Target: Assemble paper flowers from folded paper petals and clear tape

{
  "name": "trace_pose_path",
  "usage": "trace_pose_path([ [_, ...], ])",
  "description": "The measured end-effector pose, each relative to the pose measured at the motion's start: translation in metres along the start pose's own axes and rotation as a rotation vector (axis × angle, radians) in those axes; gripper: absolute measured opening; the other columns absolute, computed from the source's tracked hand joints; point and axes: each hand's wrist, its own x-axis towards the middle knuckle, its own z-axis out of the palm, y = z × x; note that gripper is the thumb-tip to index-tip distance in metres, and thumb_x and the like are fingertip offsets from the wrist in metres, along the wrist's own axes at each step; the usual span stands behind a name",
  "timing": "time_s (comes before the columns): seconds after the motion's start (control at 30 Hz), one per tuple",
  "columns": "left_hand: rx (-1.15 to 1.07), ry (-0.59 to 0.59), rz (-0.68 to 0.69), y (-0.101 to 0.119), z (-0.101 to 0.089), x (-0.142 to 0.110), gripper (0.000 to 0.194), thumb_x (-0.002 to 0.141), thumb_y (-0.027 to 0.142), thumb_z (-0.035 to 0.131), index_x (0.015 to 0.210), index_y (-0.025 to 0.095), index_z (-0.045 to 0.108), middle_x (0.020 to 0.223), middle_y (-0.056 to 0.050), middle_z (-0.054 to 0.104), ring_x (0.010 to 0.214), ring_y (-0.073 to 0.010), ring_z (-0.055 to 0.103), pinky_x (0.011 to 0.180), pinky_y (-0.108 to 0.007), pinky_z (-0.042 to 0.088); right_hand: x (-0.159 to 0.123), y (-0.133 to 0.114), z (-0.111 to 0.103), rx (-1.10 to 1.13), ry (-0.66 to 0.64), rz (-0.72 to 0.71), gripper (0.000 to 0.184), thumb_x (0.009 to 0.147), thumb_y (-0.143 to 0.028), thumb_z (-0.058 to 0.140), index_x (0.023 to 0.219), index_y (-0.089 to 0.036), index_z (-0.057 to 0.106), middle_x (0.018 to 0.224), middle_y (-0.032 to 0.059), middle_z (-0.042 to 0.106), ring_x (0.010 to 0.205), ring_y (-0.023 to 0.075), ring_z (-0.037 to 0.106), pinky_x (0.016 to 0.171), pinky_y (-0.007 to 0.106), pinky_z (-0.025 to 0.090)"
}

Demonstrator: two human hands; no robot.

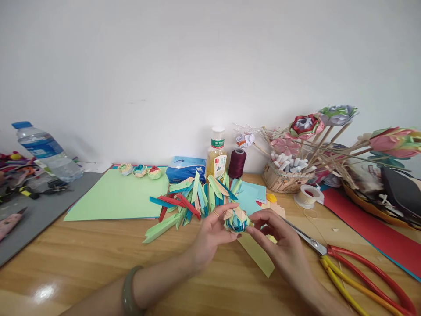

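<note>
Between my two hands, above the wooden table, is a small folded-paper flower (237,220) in peach, teal and pale green. My left hand (215,226) grips it from the left, thumb below and fingers above. On its right edge, the thumb and forefinger of my right hand (276,232) pinch the paper. A yellow paper strip (258,254) lies on the table under my hands. Just behind them is a loose heap of folded paper strips (194,199) in green, teal, red and peach. Three finished paper flowers (139,170) sit on green paper sheets (115,197) to the left.
Large scissors (317,246) with red and yellow handles lie at right. Behind stand a blue tissue pack (186,169), a drink bottle (217,153), a maroon thread spool (237,163) and a basket (286,179) of paper flowers. A tape roll (308,195) and tilted water bottle (48,149) flank them.
</note>
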Motion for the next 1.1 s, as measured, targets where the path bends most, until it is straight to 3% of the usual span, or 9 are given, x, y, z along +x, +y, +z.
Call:
trace_pose_path([
  [0.2, -0.156, -0.034, -0.079, 0.0, -0.005, 0.004, 0.04, 0.082, 0.039, 0.053, 0.114, 0.016, 0.062, 0.109, -0.012, 0.063, 0.097, -0.0234, 0.057, 0.081, -0.035, 0.045, 0.008, 0.004, -0.004, 0.238, -0.051, 0.192, 0.025, 0.069, -0.042, 0.071, 0.077, -0.02, 0.062, 0.074, 0.0019, 0.059, 0.07, 0.017, 0.053, 0.063, 0.027, 0.044],
  [0.4, -0.158, -0.003, -0.109, 0.0, -0.004, 0.005, 0.035, 0.08, 0.036, 0.06, 0.107, 0.016, 0.066, 0.103, -0.01, 0.068, 0.094, -0.0215, 0.061, 0.079, -0.032, 0.047, 0.008, 0.004, -0.006, 0.318, -0.064, 0.295, 0.024, 0.069, -0.043, 0.071, 0.077, -0.021, 0.063, 0.072, -0.0003, 0.059, 0.065, 0.0148, 0.052, 0.059, 0.025, 0.041],
  [0.5, -0.155, 0.013, -0.106, -0.001, -0.004, 0.005, 0.032, 0.076, 0.03, 0.066, 0.104, 0.017, 0.068, 0.101, -0.009, 0.069, 0.093, -0.0196, 0.061, 0.083, -0.031, 0.045, 0.007, 0.003, -0.006, 0.254, -0.04, 0.235, 0.022, 0.072, -0.044, 0.068, 0.075, -0.023, 0.066, 0.074, 0.0008, 0.061, 0.071, 0.0177, 0.055, 0.064, 0.027, 0.043],
  [0.63, -0.162, 0.001, -0.099, -0.002, -0.004, 0.004, 0.03, 0.074, 0.026, 0.068, 0.103, 0.018, 0.069, 0.103, -0.008, 0.068, 0.093, -0.0182, 0.06, 0.085, -0.031, 0.044, 0.006, 0.004, -0.006, 0.097, 0.044, 0.038, 0.013, 0.075, -0.037, 0.066, 0.075, -0.025, 0.068, 0.08, 0.0039, 0.062, 0.083, 0.022, 0.054, 0.07, 0.03, 0.042],
  [0.87, -0.18, -0.04, -0.168, -0.001, -0.004, 0.004, 0.033, 0.074, 0.02, 0.066, 0.107, 0.017, 0.066, 0.099, -0.008, 0.068, 0.085, -0.0166, 0.062, 0.079, -0.031, 0.048, 0.0, 0.003, -0.006, -0.103, 0.035, -0.194, 0.013, 0.087, -0.024, 0.053, 0.075, -0.024, 0.058, 0.076, 0.0024, 0.055, 0.074, 0.0194, 0.05, 0.071, 0.033, 0.037],
  [0.97, -0.189, -0.097, -0.227, 0.0, -0.006, 0.006, 0.034, 0.077, 0.03, 0.061, 0.106, 0.013, 0.066, 0.095, -0.01, 0.068, 0.079, -0.0166, 0.063, 0.073, -0.029, 0.049, -0.001, 0.002, -0.006, -0.165, 0.035, -0.254, 0.016, 0.089, -0.02, 0.048, 0.074, -0.024, 0.053, 0.073, 0.0016, 0.052, 0.071, 0.0187, 0.049, 0.069, 0.033, 0.037],
  [1.1, -0.083, -0.169, -0.351, 0.0, -0.008, 0.01, 0.055, 0.081, 0.058, 0.044, 0.109, 0.015, 0.063, 0.082, -0.009, 0.068, 0.066, -0.0183, 0.065, 0.065, -0.031, 0.049, -0.002, 0.004, -0.004, -0.229, 0.031, -0.321, 0.014, 0.087, -0.016, 0.048, 0.077, -0.024, 0.053, 0.075, 0.0023, 0.053, 0.072, 0.0189, 0.051, 0.067, 0.032, 0.038],
])
